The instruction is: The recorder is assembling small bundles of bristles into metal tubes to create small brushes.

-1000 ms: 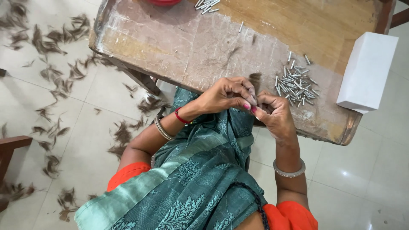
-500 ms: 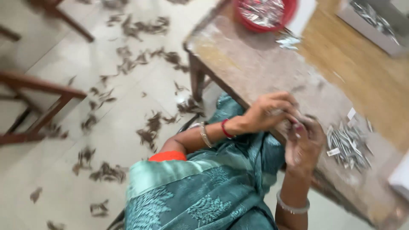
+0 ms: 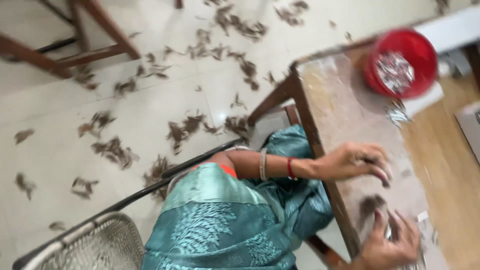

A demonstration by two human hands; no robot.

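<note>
Hands working at the edge of a worn wooden table (image 3: 345,115), its top scuffed pale and dusty, its rim dark and rounded. The left hand (image 3: 357,162) is hovering palm-down over the tabletop with fingers curled loosely inward; blur is hiding whether they are pinching anything. The right hand (image 3: 392,245) is resting lower on the table with fingers spread apart, lying over a dark, fibrous hair tuft (image 3: 371,205) and a few small shiny metal clips, too blurred to count. A round red plastic bowl (image 3: 400,62) holding glinting metal pieces is sitting near the table's far end, well apart from both hands. Dark wispy hair clumps (image 3: 112,150) are lying scattered over the glossy pale floor tiles. A woven mesh chair seat (image 3: 95,247) is showing beside teal patterned fabric (image 3: 220,225).
</note>
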